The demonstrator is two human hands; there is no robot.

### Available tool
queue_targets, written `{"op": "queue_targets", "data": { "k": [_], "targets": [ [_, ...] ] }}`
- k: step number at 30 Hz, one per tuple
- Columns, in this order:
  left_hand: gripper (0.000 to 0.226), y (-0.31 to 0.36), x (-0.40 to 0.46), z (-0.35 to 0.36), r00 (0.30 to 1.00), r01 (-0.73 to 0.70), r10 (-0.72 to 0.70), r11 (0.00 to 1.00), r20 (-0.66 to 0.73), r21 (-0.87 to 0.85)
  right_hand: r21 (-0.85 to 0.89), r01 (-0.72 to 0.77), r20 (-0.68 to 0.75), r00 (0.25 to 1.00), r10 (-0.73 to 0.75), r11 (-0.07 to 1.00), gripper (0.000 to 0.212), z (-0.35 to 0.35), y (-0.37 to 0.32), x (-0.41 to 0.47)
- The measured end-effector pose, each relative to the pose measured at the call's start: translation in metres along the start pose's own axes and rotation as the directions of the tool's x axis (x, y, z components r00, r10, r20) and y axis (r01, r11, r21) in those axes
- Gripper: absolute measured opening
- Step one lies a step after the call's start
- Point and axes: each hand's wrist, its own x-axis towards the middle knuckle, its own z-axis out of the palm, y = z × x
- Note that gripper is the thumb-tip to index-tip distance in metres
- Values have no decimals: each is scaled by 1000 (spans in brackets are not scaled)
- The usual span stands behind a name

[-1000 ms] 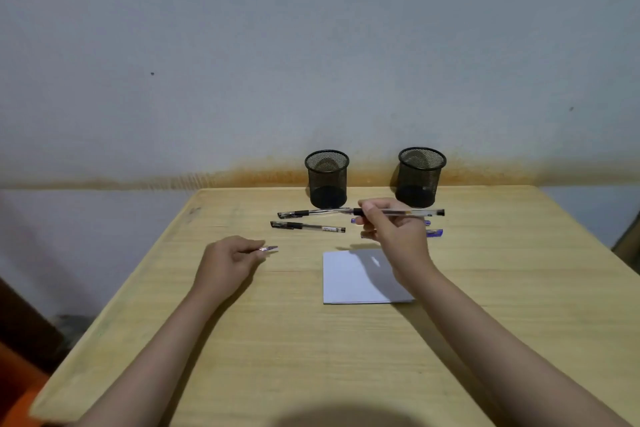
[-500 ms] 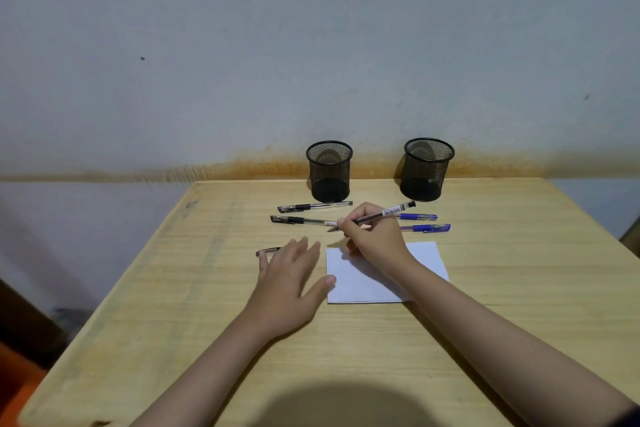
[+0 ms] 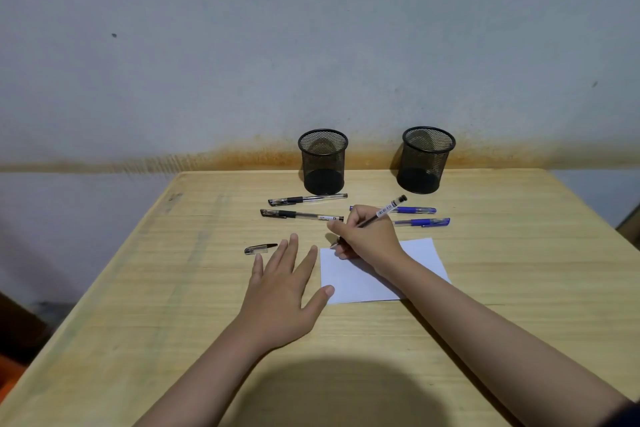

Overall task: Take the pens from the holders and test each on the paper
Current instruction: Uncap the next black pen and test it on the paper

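My right hand (image 3: 369, 239) grips a black pen (image 3: 389, 210) in a writing hold, its tip at the top left corner of the white paper (image 3: 420, 253). My left hand (image 3: 284, 291) lies flat and open on the table, thumb touching the paper's left edge. The pen's cap (image 3: 259, 248) lies just beyond my left fingertips. Two black pens (image 3: 306, 199) (image 3: 300, 215) lie in front of the left mesh holder (image 3: 323, 161). Two blue pens (image 3: 414, 210) (image 3: 424, 222) lie in front of the right mesh holder (image 3: 425, 159). Both holders look empty.
The wooden table (image 3: 173, 288) stands against a grey wall with a rust-coloured stain along its base. The table's left edge runs diagonally from back to front, with dark floor beyond it.
My left hand let go of the cap, left it on the table and moved right to lie flat beside the paper. My right hand turned the pen into a writing hold and lowered its tip to the paper.
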Motion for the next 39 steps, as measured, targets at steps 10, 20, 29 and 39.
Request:
{"op": "queue_targets", "data": {
  "k": [10,20,29,39],
  "targets": [
    [81,1,-1,0,1000,3,-3,1000,18,-3,-105,153,-36,987,-158,983,20,5,7,-4],
    [82,2,-1,-2,999,13,-13,1000,37,1,-135,144,25,990,-142,980,20,8,8,1],
    [83,3,-1,-3,999,16,-16,1000,47,-3,-166,137,11,991,-137,977,18,9,10,3],
    [83,3,-1,-3,999,16,-16,1000,47,-4,-183,149,6,989,-151,972,21,9,10,1]
  ]
}}
